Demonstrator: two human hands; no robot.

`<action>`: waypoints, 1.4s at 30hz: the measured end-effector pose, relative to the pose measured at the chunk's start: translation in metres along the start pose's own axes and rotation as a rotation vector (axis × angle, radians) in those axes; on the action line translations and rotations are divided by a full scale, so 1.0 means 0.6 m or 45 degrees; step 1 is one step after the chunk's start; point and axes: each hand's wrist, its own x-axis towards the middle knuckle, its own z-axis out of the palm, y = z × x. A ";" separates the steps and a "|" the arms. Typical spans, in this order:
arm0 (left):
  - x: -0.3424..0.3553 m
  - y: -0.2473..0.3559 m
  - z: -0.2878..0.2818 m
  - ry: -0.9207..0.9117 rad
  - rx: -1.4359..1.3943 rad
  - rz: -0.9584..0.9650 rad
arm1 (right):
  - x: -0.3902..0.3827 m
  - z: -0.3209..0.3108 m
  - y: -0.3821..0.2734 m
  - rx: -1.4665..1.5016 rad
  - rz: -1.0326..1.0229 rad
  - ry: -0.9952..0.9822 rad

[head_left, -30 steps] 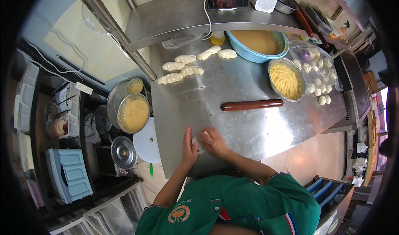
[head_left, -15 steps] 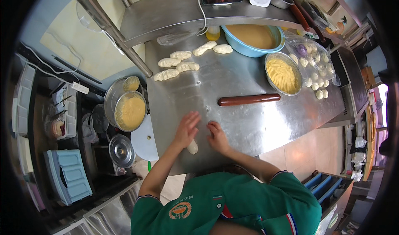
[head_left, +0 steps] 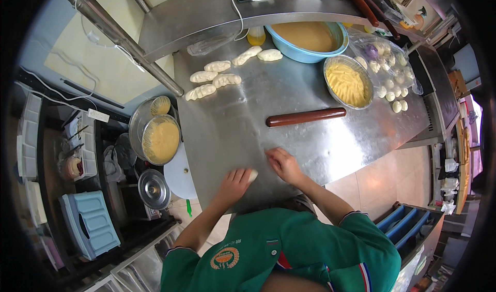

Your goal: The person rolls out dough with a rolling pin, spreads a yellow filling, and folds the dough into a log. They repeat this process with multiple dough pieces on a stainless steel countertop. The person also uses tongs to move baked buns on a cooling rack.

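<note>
My left hand [head_left: 237, 185] lies palm down near the front edge of the steel table [head_left: 243, 132], its fingers bent over a small piece of white dough [head_left: 252, 175]. Only one end of that dough shows beside the fingers; the palm hides the rest. My right hand [head_left: 283, 166] hovers to the right with loosely curled fingers, apart and with nothing visible in them. Ahead of it lies a brown rolling pin [head_left: 306, 117]. Several shaped dough pieces [head_left: 201, 92] sit in a group toward the far left of the table.
At the back stands a blue basin [head_left: 310, 57] of tan liquid, beside a bowl of yellow filling [head_left: 349, 83]. Dough balls [head_left: 397, 106] lie at the right, partly under plastic. A shelf [head_left: 201, 26] overhangs the far edge. Bowls of yellow mixture [head_left: 161, 139] stand left.
My left hand has drawn back toward me, and the dough now shows at its right side instead of under its wrist. My right hand has shifted slightly right. The whole view has tilted a little.
</note>
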 end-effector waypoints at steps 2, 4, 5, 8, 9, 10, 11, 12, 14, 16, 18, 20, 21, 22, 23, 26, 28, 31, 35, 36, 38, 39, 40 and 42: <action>0.064 0.016 0.008 0.202 0.082 0.044 | 0.015 -0.002 0.009 -0.085 -0.025 0.018; 0.097 0.024 0.012 0.236 0.194 0.157 | 0.022 -0.002 0.017 -0.238 -0.013 0.037; 0.102 0.024 0.013 0.370 0.116 0.123 | 0.022 -0.001 0.019 -0.390 -0.140 0.026; 0.094 0.013 0.022 0.377 -0.055 -0.133 | 0.019 0.005 0.025 -0.422 0.120 -0.302; 0.089 0.008 0.026 0.337 -0.061 -0.234 | 0.020 0.007 0.028 -0.387 0.116 -0.259; 0.086 0.003 0.031 0.214 -0.054 -0.374 | 0.017 0.008 0.029 -0.373 0.057 -0.126; 0.085 -0.001 0.037 0.330 -0.126 -0.378 | 0.018 0.009 0.033 -0.362 0.032 -0.088; 0.085 -0.004 0.043 0.348 -0.196 -0.428 | 0.017 0.009 0.036 -0.346 0.012 -0.048; 0.088 -0.009 0.053 0.412 -0.394 -0.537 | 0.016 0.007 0.046 -0.186 0.270 -0.149; 0.091 -0.013 0.058 0.504 -0.650 -0.663 | 0.014 0.004 0.056 0.094 0.461 -0.171; 0.093 -0.019 0.058 0.527 -0.750 -0.664 | 0.011 0.003 0.064 0.496 0.654 -0.169; 0.091 -0.025 0.056 0.477 -1.017 -0.794 | 0.011 0.003 0.070 0.593 0.712 -0.194; 0.090 -0.027 0.055 0.407 -1.230 -0.919 | 0.011 0.004 0.073 0.674 0.771 -0.224; 0.089 -0.030 0.054 0.302 -1.475 -1.078 | 0.011 0.005 0.075 0.746 0.822 -0.191; 0.088 -0.032 0.053 0.313 -1.444 -1.071 | 0.012 0.006 0.077 0.848 0.861 -0.154; 0.092 -0.032 0.056 0.249 -1.447 -1.159 | 0.014 0.011 0.083 0.875 0.894 -0.182; 0.103 -0.029 0.061 0.234 -1.453 -1.178 | 0.017 0.016 0.087 0.803 0.910 -0.226; 0.129 -0.021 0.068 0.186 -1.341 -0.976 | 0.025 0.025 0.089 0.701 0.925 -0.297; 0.151 -0.005 0.066 -0.004 -1.500 -1.026 | 0.044 0.018 0.070 0.613 0.712 -0.383; 0.150 0.001 0.063 -0.033 -1.495 -1.055 | 0.049 0.010 0.060 0.573 0.743 -0.418; 0.137 0.015 0.056 0.014 -1.739 -1.103 | 0.055 -0.015 0.034 0.340 0.483 -0.404; 0.126 0.024 0.053 0.089 -1.989 -1.116 | 0.055 -0.030 0.019 0.188 0.463 -0.423; 0.115 0.032 0.052 0.131 -2.318 -1.027 | 0.055 -0.042 0.005 -0.044 0.261 -0.411; 0.100 0.039 0.053 0.351 -2.017 -0.992 | 0.051 -0.057 -0.017 -0.538 -0.056 -0.349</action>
